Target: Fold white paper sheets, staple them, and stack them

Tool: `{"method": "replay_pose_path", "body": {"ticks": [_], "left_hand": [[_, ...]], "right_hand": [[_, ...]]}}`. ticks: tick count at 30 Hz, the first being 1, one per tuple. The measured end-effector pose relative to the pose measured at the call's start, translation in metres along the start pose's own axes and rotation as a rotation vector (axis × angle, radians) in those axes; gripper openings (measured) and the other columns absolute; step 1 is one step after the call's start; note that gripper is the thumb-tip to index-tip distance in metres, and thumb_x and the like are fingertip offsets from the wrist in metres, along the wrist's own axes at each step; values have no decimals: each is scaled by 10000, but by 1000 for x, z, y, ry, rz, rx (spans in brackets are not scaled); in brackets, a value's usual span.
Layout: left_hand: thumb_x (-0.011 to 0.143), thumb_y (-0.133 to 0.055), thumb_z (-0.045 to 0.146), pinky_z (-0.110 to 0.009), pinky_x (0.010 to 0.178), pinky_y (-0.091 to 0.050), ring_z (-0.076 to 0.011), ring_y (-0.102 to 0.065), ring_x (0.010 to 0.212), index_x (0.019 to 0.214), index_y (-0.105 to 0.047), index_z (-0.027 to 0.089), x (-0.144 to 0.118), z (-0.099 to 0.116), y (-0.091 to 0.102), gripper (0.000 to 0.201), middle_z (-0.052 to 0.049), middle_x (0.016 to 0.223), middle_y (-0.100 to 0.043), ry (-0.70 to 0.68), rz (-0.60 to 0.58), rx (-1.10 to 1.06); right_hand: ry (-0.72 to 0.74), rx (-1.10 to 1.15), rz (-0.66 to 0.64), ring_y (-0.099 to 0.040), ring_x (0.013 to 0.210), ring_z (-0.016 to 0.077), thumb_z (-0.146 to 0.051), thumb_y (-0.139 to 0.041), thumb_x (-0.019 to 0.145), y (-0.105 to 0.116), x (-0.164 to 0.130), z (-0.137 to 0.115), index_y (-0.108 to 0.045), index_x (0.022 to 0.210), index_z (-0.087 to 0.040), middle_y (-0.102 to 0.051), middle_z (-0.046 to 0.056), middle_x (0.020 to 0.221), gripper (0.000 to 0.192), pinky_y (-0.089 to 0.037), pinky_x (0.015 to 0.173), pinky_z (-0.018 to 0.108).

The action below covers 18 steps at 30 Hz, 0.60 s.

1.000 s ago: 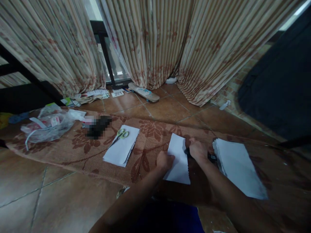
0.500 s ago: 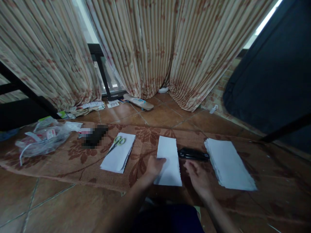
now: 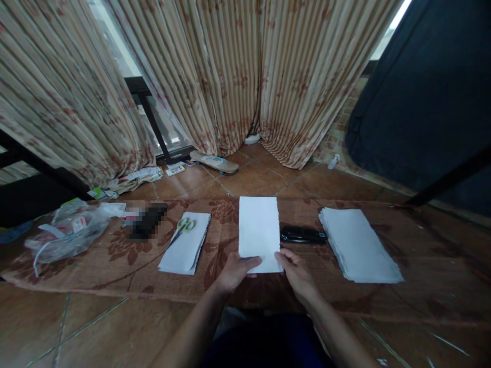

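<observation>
White paper [image 3: 259, 225] with a rough right edge is held up in front of me by its lower part. My left hand [image 3: 236, 271] grips the lower left corner, thumb lying on top. At the lower right edge, the fingers of my right hand [image 3: 293, 268] pinch the same paper. A black stapler [image 3: 303, 235] lies just right of it on the brown patterned cloth [image 3: 226, 225]. Farther right is a stack of white paper [image 3: 362, 245] with uneven edges. To the left, scissors [image 3: 185, 225] with green handles rest on a smaller paper stack [image 3: 187, 253].
A clear plastic bag [image 3: 72, 230] and a blurred-out dark object [image 3: 149, 221] lie on the cloth at left. Beyond the cloth, a skateboard [image 3: 214, 162] stands on the tiled floor [image 3: 264, 171] before striped curtains [image 3: 230, 76]. Loose papers [image 3: 138, 179] lie by the window.
My right hand, earlier apart and near the stapler, has moved left and taken hold of the paper's right edge. The paper has been lifted and looks larger and straighter.
</observation>
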<state>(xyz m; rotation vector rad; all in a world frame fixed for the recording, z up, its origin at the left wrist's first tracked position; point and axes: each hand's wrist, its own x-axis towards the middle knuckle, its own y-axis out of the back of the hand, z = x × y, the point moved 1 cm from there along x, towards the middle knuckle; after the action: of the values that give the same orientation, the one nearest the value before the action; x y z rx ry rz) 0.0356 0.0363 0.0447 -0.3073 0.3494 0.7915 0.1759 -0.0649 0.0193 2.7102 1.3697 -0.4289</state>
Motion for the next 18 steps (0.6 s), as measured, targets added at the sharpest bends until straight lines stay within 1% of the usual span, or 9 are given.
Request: {"method": "replay_pose_path", "body": {"ticks": [2,3,5,7,11,13,15,17,18], "left_hand": [[662,-722,240,-249,565,-526,-177,-645,714,900,-703,98,6,-7,-3,278,-80,840,-711,30,59,16],[663,-711,208,-243,549,-522,-169,-641,684,864,-703,90,10,-10,-5,234,-77,808,-709,33,94,21],[658,-695,162,-229,519,-510,-157,-632,641,817,-699,80,21,-14,-7,179,-70,761,-703,32,145,25],[651,-693,139,-225,506,-506,-153,-630,627,817,-698,78,32,-15,-8,177,-66,762,-703,25,169,21],[630,-695,99,-219,488,-495,-143,-617,589,789,-701,75,52,-12,-8,160,-57,746,-700,2,209,25],[618,-692,72,-214,479,-486,-135,-605,562,757,-698,73,60,-9,-9,139,-50,710,-694,-9,226,27],[614,-689,63,-217,488,-491,-133,-603,556,743,-697,74,66,-7,-11,130,-46,694,-690,-18,230,21],[624,-690,79,-226,509,-507,-138,-610,570,745,-697,74,69,-6,-13,121,-47,694,-691,-24,220,9],[631,-691,92,-230,517,-513,-141,-613,579,751,-698,74,68,-6,-13,121,-48,695,-692,-28,212,4]], "right_hand": [[47,-119,0,-631,657,194,-529,-574,751,2,4,-2,-658,920,-180,-716,31,767,397,-472,599,277],[69,-205,21,-635,660,196,-536,-548,768,4,5,-3,-662,929,-182,-718,35,781,405,-473,606,281],[101,-381,94,-638,640,191,-546,-493,799,13,6,-5,-664,949,-193,-726,42,797,421,-475,624,293],[119,-504,180,-639,608,182,-551,-449,822,25,7,-9,-658,974,-200,-732,49,799,435,-475,638,302],[195,-557,329,-640,615,173,-550,-418,839,51,17,-25,-639,1029,-203,-737,57,826,453,-475,640,298],[229,-564,362,-640,633,169,-534,-421,844,59,26,-33,-635,1034,-213,-736,52,850,430,-478,653,298],[213,-619,319,-642,647,173,-513,-451,836,59,33,-39,-649,980,-218,-734,47,836,384,-479,660,301],[136,-655,205,-644,639,177,-503,-486,820,52,35,-39,-661,888,-211,-731,50,799,346,-479,629,296],[81,-633,141,-641,624,175,-505,-500,811,47,35,-36,-660,849,-204,-728,55,782,343,-479,597,289]]}}
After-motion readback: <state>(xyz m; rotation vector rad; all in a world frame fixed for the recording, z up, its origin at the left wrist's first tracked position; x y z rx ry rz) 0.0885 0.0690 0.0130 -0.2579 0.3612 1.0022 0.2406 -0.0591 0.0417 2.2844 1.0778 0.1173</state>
